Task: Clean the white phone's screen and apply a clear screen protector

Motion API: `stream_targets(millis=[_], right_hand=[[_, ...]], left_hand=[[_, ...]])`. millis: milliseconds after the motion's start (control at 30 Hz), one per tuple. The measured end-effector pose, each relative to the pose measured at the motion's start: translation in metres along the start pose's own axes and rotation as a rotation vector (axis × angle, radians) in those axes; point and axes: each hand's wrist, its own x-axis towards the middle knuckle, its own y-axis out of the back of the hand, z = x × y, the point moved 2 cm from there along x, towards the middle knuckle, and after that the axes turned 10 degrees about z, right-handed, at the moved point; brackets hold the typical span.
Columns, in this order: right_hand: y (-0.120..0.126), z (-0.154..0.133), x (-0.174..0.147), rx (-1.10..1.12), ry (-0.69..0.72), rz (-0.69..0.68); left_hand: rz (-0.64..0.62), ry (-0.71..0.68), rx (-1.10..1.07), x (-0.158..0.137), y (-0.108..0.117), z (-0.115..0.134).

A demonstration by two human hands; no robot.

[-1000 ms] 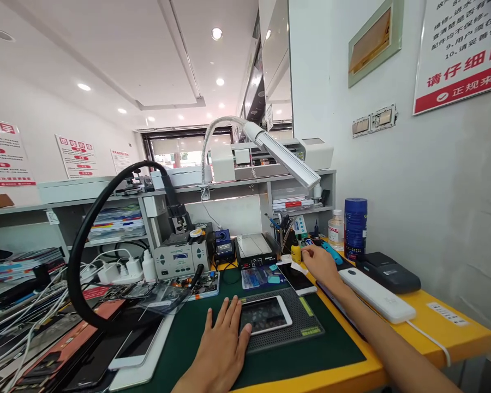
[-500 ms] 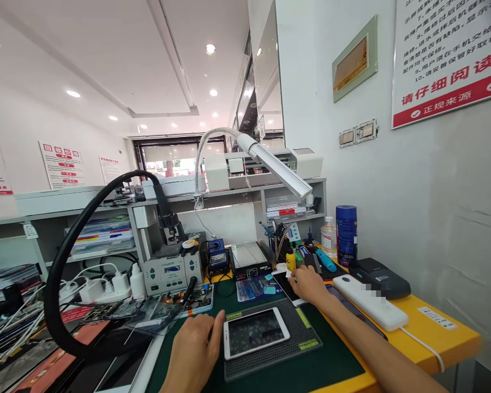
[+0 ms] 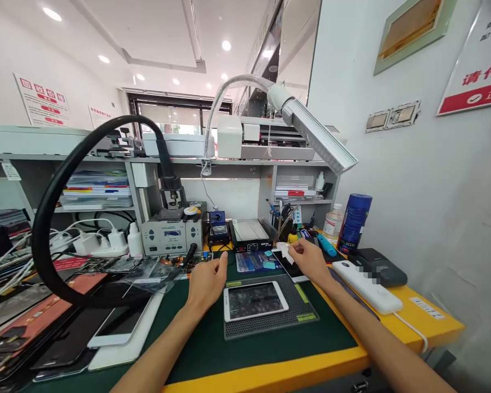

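Observation:
A white-framed phone (image 3: 255, 301) lies screen up on a grey perforated pad (image 3: 265, 328), its dark screen speckled. Left of its top corner is my left hand (image 3: 207, 279), thumb raised apart from the loosely bent fingers, with no object visible in it. Farther back, my right hand (image 3: 309, 259) pinches a crumpled white wipe (image 3: 285, 252). The wipe is over a second white-edged phone (image 3: 297, 271), which lies on the green mat (image 3: 213, 349) and is partly covered by the wipe and hand.
A black flexible hose (image 3: 45, 218) arches over phones stacked at left. A hot-air station (image 3: 172, 237), a small heating plate (image 3: 251, 234) and a tool holder (image 3: 282, 218) line the back. At right are a clear bottle (image 3: 333, 222), a blue can (image 3: 355, 222) and a white power strip (image 3: 366, 286).
The view has tilted down and shifted. My right hand has come back slightly from the tool area, with the white wipe now plainly showing in its fingers. My left hand remains beside the phone.

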Motion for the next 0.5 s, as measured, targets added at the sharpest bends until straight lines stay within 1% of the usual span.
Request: stream_targets(millis=[100,200,333,400,500], right_hand=[[0.003,-0.015,-0.006,0.089,0.05,-0.025],[0.012,-0.033,-0.024,0.126,0.116,-0.082],[0.032,-0.062,-0.071,0.084,0.234,-0.179],[0.04,-0.074,-0.098,-0.019,0.354,-0.277],[0.049,-0.084,-0.13,-0.112,0.416,-0.349]], left_hand=[[-0.003,-0.015,0.053,0.001,0.001,-0.005],[-0.007,-0.029,0.111,0.003,0.004,-0.009],[-0.017,-0.056,0.167,0.005,0.008,-0.012],[-0.014,-0.065,0.184,0.005,0.01,-0.014],[-0.019,-0.083,0.197,0.003,0.013,-0.015]])
